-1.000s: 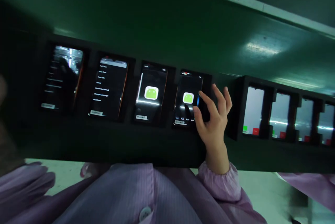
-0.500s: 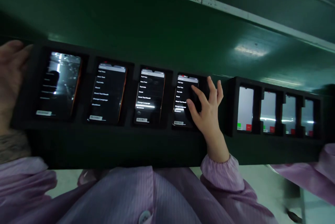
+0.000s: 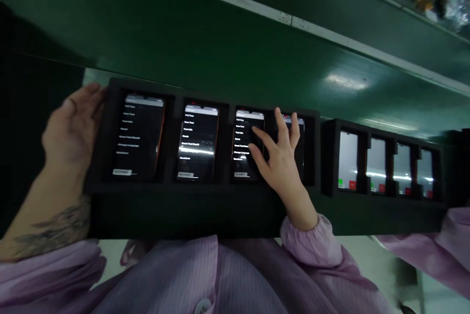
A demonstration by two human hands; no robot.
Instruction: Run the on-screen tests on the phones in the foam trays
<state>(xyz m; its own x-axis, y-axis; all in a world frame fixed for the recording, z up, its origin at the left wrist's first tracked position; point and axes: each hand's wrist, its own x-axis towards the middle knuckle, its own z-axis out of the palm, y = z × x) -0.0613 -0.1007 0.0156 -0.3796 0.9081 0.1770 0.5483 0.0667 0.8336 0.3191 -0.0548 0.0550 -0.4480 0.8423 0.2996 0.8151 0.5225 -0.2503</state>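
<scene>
Tray [image 3: 101, 155] is sitting on the green bench [image 3: 205, 55] in the head view, four phones lying in its slots, dark screens showing menus. Left hand [image 3: 71, 130] is resting against the tray's left end, fingers bent and close together; whether they are gripping, cannot tell. Right hand [image 3: 279, 157] is hovering with fingers spread, thumb and index pointing over the third phone [image 3: 244, 157], contact unclear; it is partly hiding the fourth phone [image 3: 300, 157]. Second tray [image 3: 329, 157], holding pale-screened phones, is standing just beside.
</scene>
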